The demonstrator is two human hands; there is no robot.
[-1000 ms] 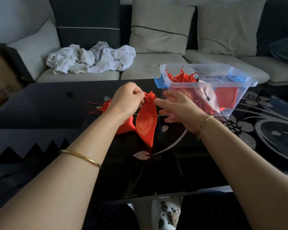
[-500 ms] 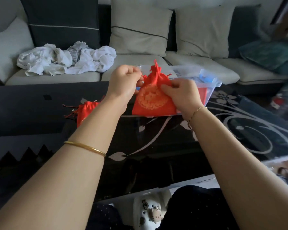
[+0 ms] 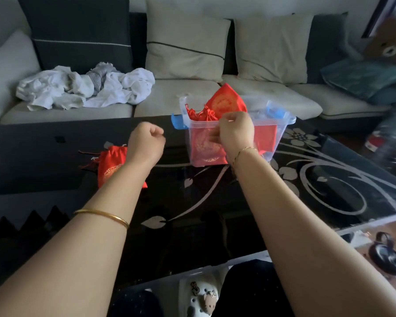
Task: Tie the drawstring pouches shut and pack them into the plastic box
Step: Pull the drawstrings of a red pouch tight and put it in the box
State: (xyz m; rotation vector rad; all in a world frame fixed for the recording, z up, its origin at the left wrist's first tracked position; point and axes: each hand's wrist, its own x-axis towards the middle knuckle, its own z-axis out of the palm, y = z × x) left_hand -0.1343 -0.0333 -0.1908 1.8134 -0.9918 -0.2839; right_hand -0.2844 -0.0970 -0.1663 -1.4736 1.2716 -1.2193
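Fingers (image 3: 224,121) of the right hand (image 3: 237,133) are clamped on a red pouch (image 3: 229,100) at the plastic box (image 3: 280,128); those of the left hand (image 3: 146,143) are curled together on nothing.

The held pouch sticks up above the box's near rim, its gold-printed face tilted. Packed pouches (image 3: 205,144) show through the clear wall, their tied necks bunched at the left end. The box, with blue latches, sits close to the far edge of the dark flower-patterned bench (image 3: 318,191). A loose pouch (image 3: 111,163) lies flat left of the box, cords trailing, partly hidden by the left wrist. The left fist hovers between that pouch and the box. Both forearms reach out from the near edge, a gold bangle (image 3: 103,216) on the left. Beyond the bench, a sofa (image 3: 176,99) carries crumpled white cloth (image 3: 78,90).
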